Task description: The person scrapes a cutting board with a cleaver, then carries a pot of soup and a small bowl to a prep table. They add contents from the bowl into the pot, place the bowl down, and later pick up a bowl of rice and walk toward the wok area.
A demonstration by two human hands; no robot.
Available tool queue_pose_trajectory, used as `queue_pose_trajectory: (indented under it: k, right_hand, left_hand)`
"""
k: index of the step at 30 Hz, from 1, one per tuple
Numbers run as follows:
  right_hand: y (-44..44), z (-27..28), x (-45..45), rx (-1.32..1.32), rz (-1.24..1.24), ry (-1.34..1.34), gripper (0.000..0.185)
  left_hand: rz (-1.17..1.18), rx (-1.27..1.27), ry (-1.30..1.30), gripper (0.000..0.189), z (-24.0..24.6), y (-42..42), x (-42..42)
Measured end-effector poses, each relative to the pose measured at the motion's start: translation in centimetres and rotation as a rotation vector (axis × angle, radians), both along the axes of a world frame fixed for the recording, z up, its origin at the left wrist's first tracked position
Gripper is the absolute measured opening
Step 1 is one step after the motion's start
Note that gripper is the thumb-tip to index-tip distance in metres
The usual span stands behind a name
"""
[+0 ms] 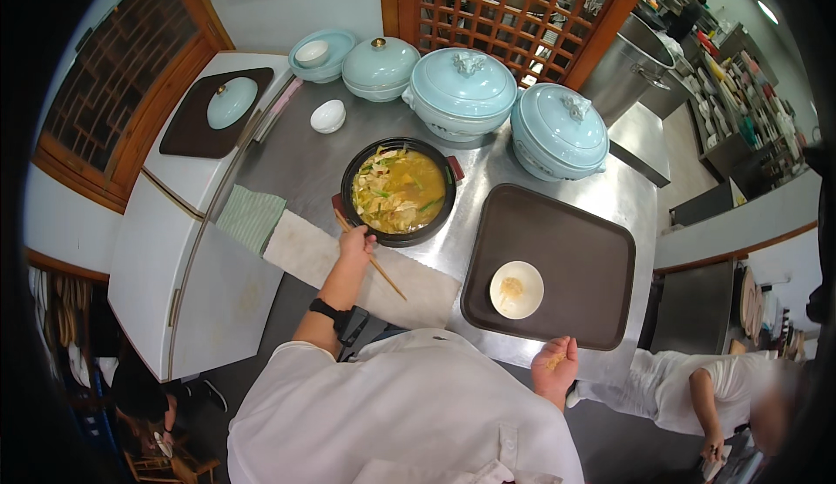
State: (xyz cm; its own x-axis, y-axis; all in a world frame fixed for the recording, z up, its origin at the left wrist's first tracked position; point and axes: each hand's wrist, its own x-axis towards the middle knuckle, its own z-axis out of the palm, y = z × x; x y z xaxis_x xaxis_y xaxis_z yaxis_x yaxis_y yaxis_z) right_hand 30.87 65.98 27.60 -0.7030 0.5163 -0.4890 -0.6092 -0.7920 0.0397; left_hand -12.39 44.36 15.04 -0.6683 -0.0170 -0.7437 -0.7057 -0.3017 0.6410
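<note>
My left hand grips a pair of wooden chopsticks at the near left rim of a black pot. Yellowish soup with pale slices and green pieces fills the pot, which has dark red side handles. My right hand is cupped, palm up, at the near edge of a brown tray. Pale yellow minced bits lie in that palm. On the tray stands a small white bowl with similar bits at its bottom.
A beige cloth and a green striped cloth lie along the steel table. Behind the pot are small white bowls and lidded pale blue tureens. One person is at right, another at lower left.
</note>
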Motion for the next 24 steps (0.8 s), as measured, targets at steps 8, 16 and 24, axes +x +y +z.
queue_pose_trajectory:
  k: [8, 16, 24]
  right_hand:
    - [0.4, -0.1, -0.2, -0.019, 0.031, 0.049, 0.036]
    - [1.0, 0.1, -1.3, -0.048, 0.091, -0.031, 0.034]
    - [1.7, 0.3, -3.1, -0.097, 0.083, -0.096, 0.034]
  left_hand:
    - [-0.085, 0.026, 0.034, 0.027, 2.0, 1.1, 1.6]
    - [-0.101, 0.089, -0.055, 0.022, 1.4, 0.7, 2.8]
    - [-0.272, 0.028, -0.014, 0.058, -0.5, -0.6, 5.3]
